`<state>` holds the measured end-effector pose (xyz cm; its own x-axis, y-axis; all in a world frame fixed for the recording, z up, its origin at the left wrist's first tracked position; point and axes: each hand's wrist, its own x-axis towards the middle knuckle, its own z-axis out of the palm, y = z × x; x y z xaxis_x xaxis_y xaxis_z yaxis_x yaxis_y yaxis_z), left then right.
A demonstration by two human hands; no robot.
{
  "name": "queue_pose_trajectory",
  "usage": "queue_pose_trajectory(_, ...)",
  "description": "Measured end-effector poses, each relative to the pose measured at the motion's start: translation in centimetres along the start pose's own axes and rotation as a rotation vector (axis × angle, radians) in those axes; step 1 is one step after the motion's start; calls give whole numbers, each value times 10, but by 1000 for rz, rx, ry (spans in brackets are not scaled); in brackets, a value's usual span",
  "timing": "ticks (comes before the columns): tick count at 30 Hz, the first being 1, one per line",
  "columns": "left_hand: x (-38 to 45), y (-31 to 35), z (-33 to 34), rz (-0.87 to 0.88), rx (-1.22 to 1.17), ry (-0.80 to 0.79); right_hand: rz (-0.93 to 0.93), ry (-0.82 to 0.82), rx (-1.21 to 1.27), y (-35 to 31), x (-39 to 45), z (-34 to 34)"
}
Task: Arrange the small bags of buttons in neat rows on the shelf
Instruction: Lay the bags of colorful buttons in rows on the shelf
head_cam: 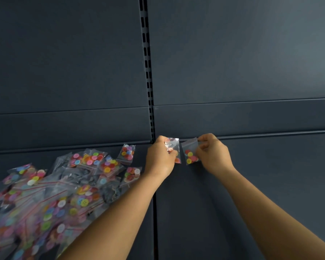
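On the dark grey shelf [261,184], my left hand [160,158] pinches a small clear bag of buttons [174,147] near the back edge, right of the seam between shelf sections. Beside it, my right hand [213,154] pinches the top corner of a second small bag [190,154] holding red, yellow and orange buttons. The two bags sit side by side, almost touching. A third small bag [127,152] lies apart to the left, by the back edge. A loose heap of many button bags [54,194] covers the left shelf section.
The shelf's back panel [233,62] rises behind, with a slotted upright [147,72] in the middle. A seam [155,212] splits the shelf into left and right sections. The right section is bare dark surface.
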<state>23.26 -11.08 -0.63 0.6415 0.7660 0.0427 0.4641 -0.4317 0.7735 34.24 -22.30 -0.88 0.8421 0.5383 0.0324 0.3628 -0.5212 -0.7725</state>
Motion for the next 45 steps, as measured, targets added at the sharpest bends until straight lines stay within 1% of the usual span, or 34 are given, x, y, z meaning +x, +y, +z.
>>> queue_pose_trajectory(4, -2, -8, 2, 65, 204, 27, -131, -4, -218, 4, -5, 2)
queue_pose_trajectory(7, -6, -16, -2, 206, 351, 30, -251, -17, -299, 7, -11, 2)
queue_pose_trajectory(10, -10, -23, -1, 334, 391, -59, -334, -89, -348, 11, -14, 2)
queue_pose_trajectory(12, -12, -25, 2, 361, 409, -109, -340, -129, -359, 12, -14, 3)
queue_pose_trajectory(16, -8, -22, 8, 367, 426, -127, -314, -101, -333, 12, -10, 6)
queue_pose_trajectory(20, -4, -20, 8, 366, 400, -85, -317, -36, -317, 13, -5, 8)
queue_pose_trajectory(30, 4, -17, 18, 359, 482, -63, -342, -66, -355, 17, 11, 14)
queue_pose_trajectory(33, 3, -18, 19, 367, 509, -60, -368, -61, -373, 19, 11, 13)
queue_pose_trajectory(40, -1, -13, 14, 375, 544, -63, -364, -80, -414, 12, 8, 10)
queue_pose_trajectory(45, -13, -15, -10, 404, 638, -24, -455, -59, -405, -7, -9, 14)
